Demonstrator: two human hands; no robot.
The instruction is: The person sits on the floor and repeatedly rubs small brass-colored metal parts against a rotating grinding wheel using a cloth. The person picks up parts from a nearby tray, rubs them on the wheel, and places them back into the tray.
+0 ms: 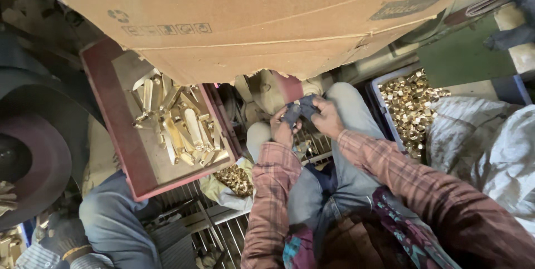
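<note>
We hold both hands together above our knees, forearms in plaid sleeves angled inward. Our left hand point(282, 128) and right hand point(326, 117) each pinch a dark blue cloth point(297, 110) between clenched fingers, stretched between them. Left of us sits a red tray point(120, 135) of brass pieces point(178, 124); a blue crate point(384, 107) of brass rings point(412, 104) stands right.

Cardboard sheet point(234, 18): your view loses its top past the frame edge, and it covers the far end of the red tray point(120, 135);
Dark cloth point(298, 110): bunched between your hands; too small to identify;
Blue crate point(384, 107): partly behind your knee
</note>
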